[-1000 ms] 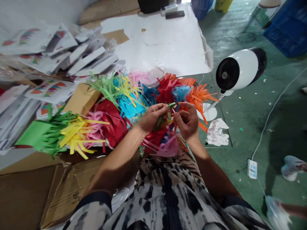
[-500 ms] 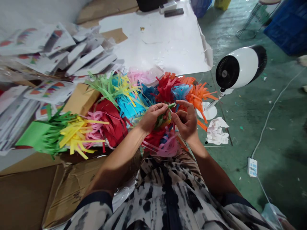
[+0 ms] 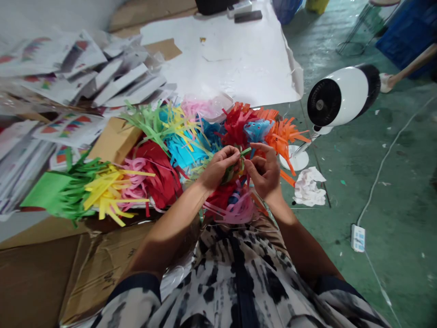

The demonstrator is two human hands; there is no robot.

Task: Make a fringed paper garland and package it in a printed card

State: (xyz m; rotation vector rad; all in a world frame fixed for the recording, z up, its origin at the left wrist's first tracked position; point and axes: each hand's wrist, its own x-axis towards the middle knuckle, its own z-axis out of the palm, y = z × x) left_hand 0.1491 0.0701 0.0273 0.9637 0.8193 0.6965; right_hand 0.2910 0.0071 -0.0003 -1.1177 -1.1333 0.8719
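A co-worker's white shoe (image 3: 387,83) and bare leg (image 3: 413,64) now reach in at upper right, just beside the fan (image 3: 341,95) and across the blue crate (image 3: 403,34). A second ago my feed had shoes at lower right, past the power strip (image 3: 358,238); that corner now shows green floor (image 3: 403,291) and cable (image 3: 375,278). At center, the right hand (image 3: 264,171) has stretched its index finger (image 3: 262,148) out further, and the green strip (image 3: 246,151) held in the left hand (image 3: 216,171) now points toward it.
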